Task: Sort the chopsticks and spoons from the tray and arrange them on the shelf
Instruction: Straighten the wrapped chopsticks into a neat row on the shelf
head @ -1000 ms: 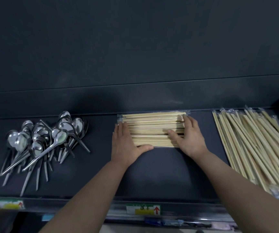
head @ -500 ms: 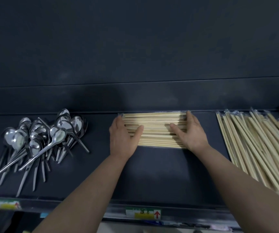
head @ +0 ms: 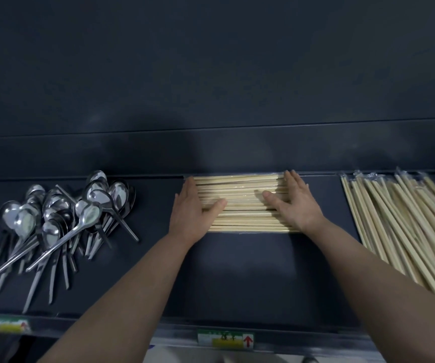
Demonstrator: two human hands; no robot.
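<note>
Chopstick bundle (head: 242,203) lies mid-shelf (head: 250,271) against the back wall, long axis running left to right. Left hand (head: 190,213) and right hand (head: 295,205) press flat on its ends, fingers straight, grasping nothing. Spoons (head: 61,213) are heaped at left, handles frontward; wrapped chopsticks (head: 399,226) lie at right.

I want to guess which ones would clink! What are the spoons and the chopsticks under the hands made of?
The spoons look like polished metal, probably stainless steel: they are silvery and show mirror-like glints. The chopsticks in the middle look like pale bamboo or wood, plain and unpainted. A faint glossy sheen on top suggests thin clear plastic wrapping over them.
</note>
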